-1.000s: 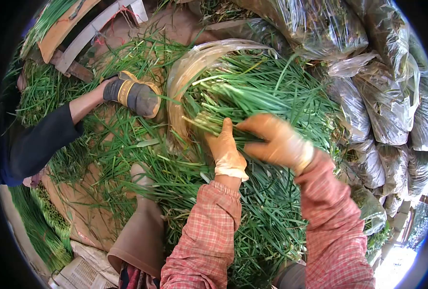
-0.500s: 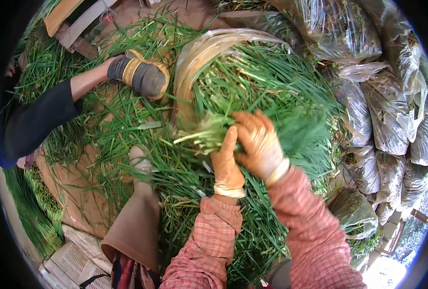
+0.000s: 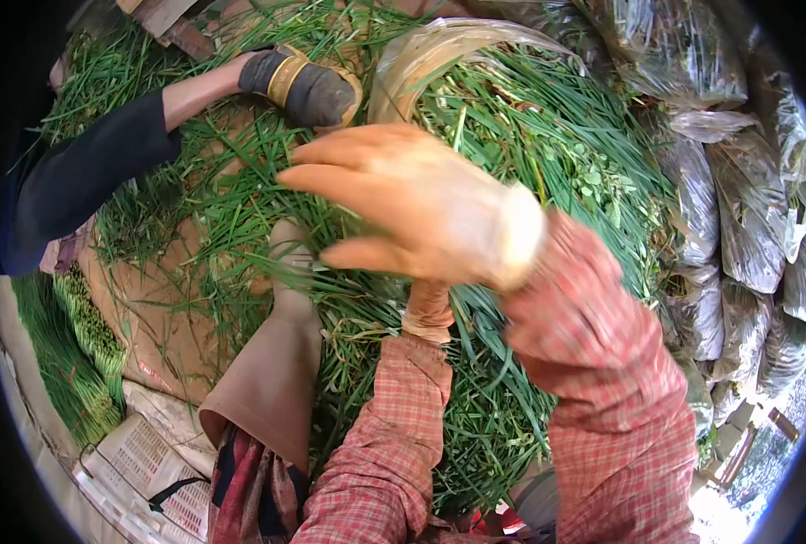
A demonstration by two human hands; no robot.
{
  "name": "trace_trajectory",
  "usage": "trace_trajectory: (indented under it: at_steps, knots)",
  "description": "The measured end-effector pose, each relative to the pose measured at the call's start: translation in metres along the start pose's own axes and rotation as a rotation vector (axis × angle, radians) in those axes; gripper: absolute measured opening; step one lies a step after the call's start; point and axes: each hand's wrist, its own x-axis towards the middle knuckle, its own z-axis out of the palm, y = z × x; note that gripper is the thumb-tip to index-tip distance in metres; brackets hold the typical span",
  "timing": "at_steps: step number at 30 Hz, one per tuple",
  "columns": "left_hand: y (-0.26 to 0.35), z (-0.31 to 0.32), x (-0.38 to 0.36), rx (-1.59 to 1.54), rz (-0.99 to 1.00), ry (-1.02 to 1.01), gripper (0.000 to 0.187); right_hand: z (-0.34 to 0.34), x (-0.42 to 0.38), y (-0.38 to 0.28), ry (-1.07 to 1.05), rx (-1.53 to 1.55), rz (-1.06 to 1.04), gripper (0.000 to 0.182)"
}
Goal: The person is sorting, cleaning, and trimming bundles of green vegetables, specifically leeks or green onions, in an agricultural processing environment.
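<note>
My right hand, in an orange glove and blurred by motion, is raised over the pile with its fingers apart and nothing in them. Beneath it is my left hand, also gloved; only its wrist part shows and its fingers are hidden. Long green stalks and leaves lie under and around both hands. Behind them, a clear plastic sheet or bag curves around a heap of green leaves.
Filled plastic bags are stacked at the right. Another person's arm and a dark shoe are at the upper left. My boot stands on the leaf-strewn ground. Neat green bundles lie at the far left.
My right hand has moved left and up, away from the stalks it gripped, and its fingers have spread. It now covers my left hand's fingers. The view has shifted slightly.
</note>
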Motion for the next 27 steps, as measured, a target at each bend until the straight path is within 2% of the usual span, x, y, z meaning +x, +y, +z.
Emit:
trace_trajectory:
  at_steps: [2,4,5,7,8,10,12,14,16,18,19,20,22,24,26,27]
  knots:
    - [-0.001,-0.003,0.002,0.022,-0.028,-0.02,0.049,0.016,0.017,0.019,-0.27,-0.002,0.08,0.043]
    - [0.001,-0.005,0.004,0.035,-0.037,-0.035,0.05,0.011,0.025,0.019,-0.851,-0.052,0.422,0.037]
    - [0.003,-0.006,0.006,0.04,-0.039,-0.038,0.051,0.016,0.011,0.019,-0.905,-0.097,0.475,0.031]
    - [0.005,-0.01,0.01,0.054,-0.038,-0.04,0.052,0.022,-0.037,0.014,-0.525,-0.1,0.293,0.029]
    - [0.004,-0.011,0.01,0.058,-0.04,-0.044,0.053,0.019,-0.05,0.013,-0.45,-0.029,0.18,0.029]
    - [0.0,-0.011,0.011,0.079,-0.057,-0.063,0.054,0.029,-0.076,0.003,-0.225,-0.047,0.118,0.037]
    - [-0.005,-0.01,0.012,0.121,-0.086,-0.099,0.056,0.018,-0.09,-0.007,-0.186,-0.119,0.206,0.053]
    - [-0.003,-0.001,0.012,0.141,-0.108,-0.142,0.057,-0.023,-0.105,-0.019,0.149,-0.071,0.355,0.068]
    - [0.003,0.006,0.015,0.114,-0.106,-0.176,0.07,-0.023,-0.15,-0.016,0.332,-0.16,0.646,0.083]
    - [-0.002,0.003,0.014,0.087,-0.031,-0.168,0.072,-0.002,-0.181,-0.008,0.114,-0.15,0.718,0.093]
    - [-0.004,0.009,0.01,-0.032,-0.047,-0.122,0.071,0.012,-0.185,-0.011,0.011,-0.121,0.704,0.099]
    - [-0.006,0.012,0.007,-0.01,-0.001,-0.084,0.071,0.03,-0.186,-0.022,0.007,-0.167,0.751,0.097]
    - [-0.011,0.016,-0.005,0.158,0.094,-0.109,0.069,0.068,-0.186,-0.041,0.167,-0.248,0.935,0.089]
    - [-0.008,0.011,-0.012,0.378,0.011,-0.14,0.062,0.091,-0.176,-0.057,0.238,-0.427,0.984,0.081]
    - [0.0,0.002,-0.014,0.339,-0.066,-0.077,0.058,0.087,-0.169,-0.072,0.091,-0.457,0.966,0.081]
    - [0.004,0.001,-0.014,0.246,-0.039,-0.054,0.057,0.066,-0.157,-0.077,-0.071,-0.361,0.949,0.076]
